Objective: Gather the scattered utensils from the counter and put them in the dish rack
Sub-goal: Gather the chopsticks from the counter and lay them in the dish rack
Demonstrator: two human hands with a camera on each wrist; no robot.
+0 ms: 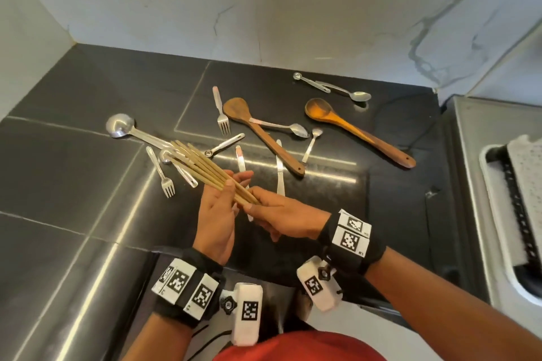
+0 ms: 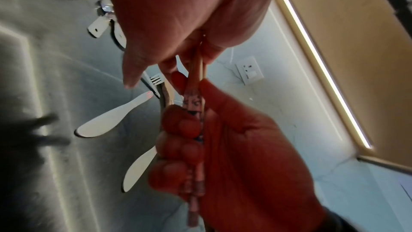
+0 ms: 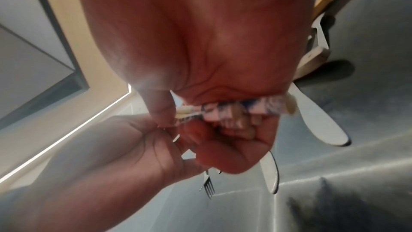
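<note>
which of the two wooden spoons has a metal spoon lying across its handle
The darker, flatter wooden spoon left of centre: a small metal spoon crosses its handle. The lighter orange-brown wooden spoon to its right has nothing on it.

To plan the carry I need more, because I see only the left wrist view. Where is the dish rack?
Observer: The dish rack stands at the far right, beside the dark counter.
Operator: Which wooden utensils lie there?
Observer: A dark wooden spoon and a lighter wooden spoon, side by side.
Operator: Are the chopsticks in an even bundle?
Observer: No. The chopsticks fan out at their far tips, above a steel ladle.
</note>
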